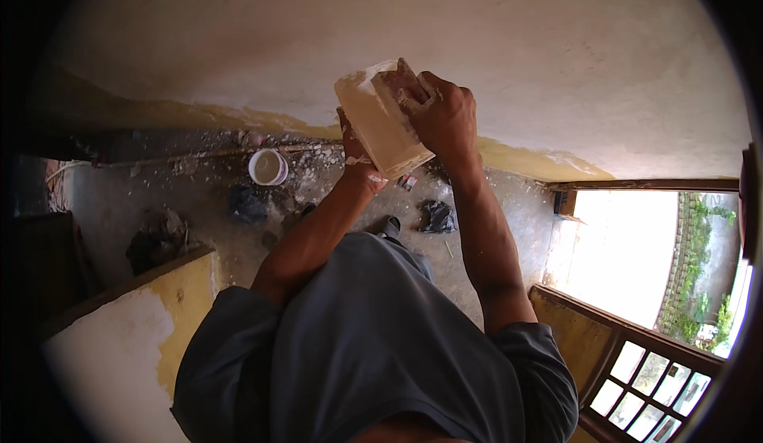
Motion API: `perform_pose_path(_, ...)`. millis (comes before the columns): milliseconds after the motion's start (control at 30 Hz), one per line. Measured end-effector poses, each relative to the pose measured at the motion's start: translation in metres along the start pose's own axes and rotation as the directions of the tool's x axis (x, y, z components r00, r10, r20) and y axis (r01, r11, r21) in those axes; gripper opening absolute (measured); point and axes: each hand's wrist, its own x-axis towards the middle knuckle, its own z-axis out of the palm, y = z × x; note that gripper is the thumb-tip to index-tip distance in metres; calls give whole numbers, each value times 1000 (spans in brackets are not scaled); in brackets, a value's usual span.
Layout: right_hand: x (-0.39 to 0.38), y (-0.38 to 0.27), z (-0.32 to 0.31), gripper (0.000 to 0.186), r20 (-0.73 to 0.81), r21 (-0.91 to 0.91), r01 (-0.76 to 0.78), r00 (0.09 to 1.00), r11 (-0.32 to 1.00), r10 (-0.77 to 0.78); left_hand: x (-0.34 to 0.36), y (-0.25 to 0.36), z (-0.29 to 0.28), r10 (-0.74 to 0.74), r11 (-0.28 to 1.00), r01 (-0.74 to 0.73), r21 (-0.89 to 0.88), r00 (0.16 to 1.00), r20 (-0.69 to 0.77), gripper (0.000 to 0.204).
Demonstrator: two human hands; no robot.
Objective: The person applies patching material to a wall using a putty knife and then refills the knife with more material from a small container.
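Observation:
I hold a flat, cream-coloured board (373, 133) coated with filler in my left hand (358, 165), whose fingers curl round its left side. My right hand (441, 117) is closed on a plaster-smeared scraper (393, 83), which rests against the upper right part of the board. The board is tilted, held up in front of the patchy white wall (238, 54), which has a yellow band of old paint along its lower part.
A white bucket (267, 167) stands on the debris-strewn floor (199, 205) near the wall. Dark crumpled plastic (435, 216) lies by my feet. A low partition (183, 324) is at lower left. A bright doorway (612, 252) and paned window (648, 391) are at right.

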Motion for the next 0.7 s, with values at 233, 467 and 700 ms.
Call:
perform_pose_path(233,5,11,5,26,34,-105,-18,999,994,22,5,-1,-12,-37,991,53,-121,991,130,79)
perform_pose_path(467,-12,2,9,35,16,51,19,1000,999,-19,6,1,-17,-40,991,61,-119,984,171,75)
perform_pose_path(700,-19,-15,9,42,96,45,-26,995,999,22,-4,1,3,143,990,-143,-7,982,120,53)
